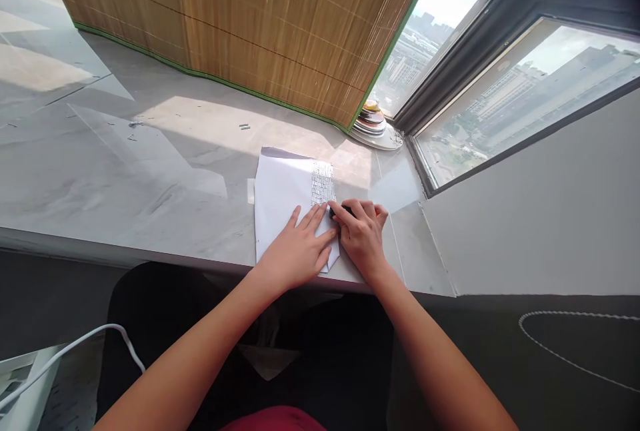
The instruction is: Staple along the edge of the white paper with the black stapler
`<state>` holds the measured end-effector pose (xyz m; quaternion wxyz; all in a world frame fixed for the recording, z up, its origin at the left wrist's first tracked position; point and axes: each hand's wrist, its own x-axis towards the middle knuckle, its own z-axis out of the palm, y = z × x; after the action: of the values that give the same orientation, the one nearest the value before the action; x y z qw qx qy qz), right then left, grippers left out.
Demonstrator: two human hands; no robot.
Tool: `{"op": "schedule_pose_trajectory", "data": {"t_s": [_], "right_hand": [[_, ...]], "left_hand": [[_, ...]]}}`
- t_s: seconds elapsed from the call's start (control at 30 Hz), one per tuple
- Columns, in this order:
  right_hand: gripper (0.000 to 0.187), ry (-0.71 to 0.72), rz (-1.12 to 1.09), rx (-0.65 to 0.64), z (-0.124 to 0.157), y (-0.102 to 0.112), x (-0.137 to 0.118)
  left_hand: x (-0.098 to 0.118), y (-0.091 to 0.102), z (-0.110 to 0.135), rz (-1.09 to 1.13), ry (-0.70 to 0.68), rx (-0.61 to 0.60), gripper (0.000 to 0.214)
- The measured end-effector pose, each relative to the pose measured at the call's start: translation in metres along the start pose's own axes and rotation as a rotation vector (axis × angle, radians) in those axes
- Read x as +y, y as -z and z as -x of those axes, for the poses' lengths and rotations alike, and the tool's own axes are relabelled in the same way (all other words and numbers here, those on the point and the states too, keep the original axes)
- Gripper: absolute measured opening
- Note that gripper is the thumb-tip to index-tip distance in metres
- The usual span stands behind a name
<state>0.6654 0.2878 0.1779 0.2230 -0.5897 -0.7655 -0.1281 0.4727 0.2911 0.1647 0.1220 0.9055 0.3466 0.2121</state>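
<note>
A white sheet of paper [280, 198] lies on the marble sill in front of me, and its far edge looks folded. Along its right side runs a band of metal staples [323, 181] in dense rows. My left hand [303, 244] rests flat on the lower part of the paper, fingers spread. At the paper's right edge, just below the band, my right hand [363, 231] is closed around a small black stapler [341, 212]. Something orange-red shows by its fingers. Most of the stapler is hidden by the hand.
Two short staple strips [244, 126] and loose staples [134, 124] lie on the sill [190, 218]. A bamboo blind [250, 24] with green edging hangs ahead. Stacked round discs or plates [373, 124] stand in the window corner. A white cable [90, 334] is at lower left.
</note>
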Motion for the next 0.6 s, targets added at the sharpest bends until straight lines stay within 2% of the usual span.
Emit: {"op": "schedule_pose_trajectory", "data": {"t_s": [0.07,0.17,0.3,0.4,0.5,0.6], "right_hand": [[0.035,-0.062,-0.058,0.047,0.0,-0.001,0.004],[0.037,-0.234,-0.118,0.153,0.0,-0.003,0.012],[0.037,-0.455,-0.097,0.227,-0.001,-0.007,0.015],[0.045,-0.568,-0.077,0.256,0.0,-0.01,0.016],[0.041,-0.644,-0.154,0.281,0.003,-0.011,0.02],[0.031,-0.609,-0.306,0.367,0.002,-0.009,0.022]], "left_hand": [[-0.001,0.0,0.0,-0.008,0.002,-0.012,0.049],[-0.001,0.0,0.0,-0.029,0.001,-0.035,0.053],[-0.002,-0.002,-0.001,-0.052,0.026,-0.054,0.061],[-0.004,-0.004,-0.001,-0.083,0.041,-0.077,0.064],[-0.005,-0.005,-0.001,-0.104,0.045,-0.081,0.063],[-0.004,-0.007,-0.003,-0.102,0.048,-0.083,0.062]]}}
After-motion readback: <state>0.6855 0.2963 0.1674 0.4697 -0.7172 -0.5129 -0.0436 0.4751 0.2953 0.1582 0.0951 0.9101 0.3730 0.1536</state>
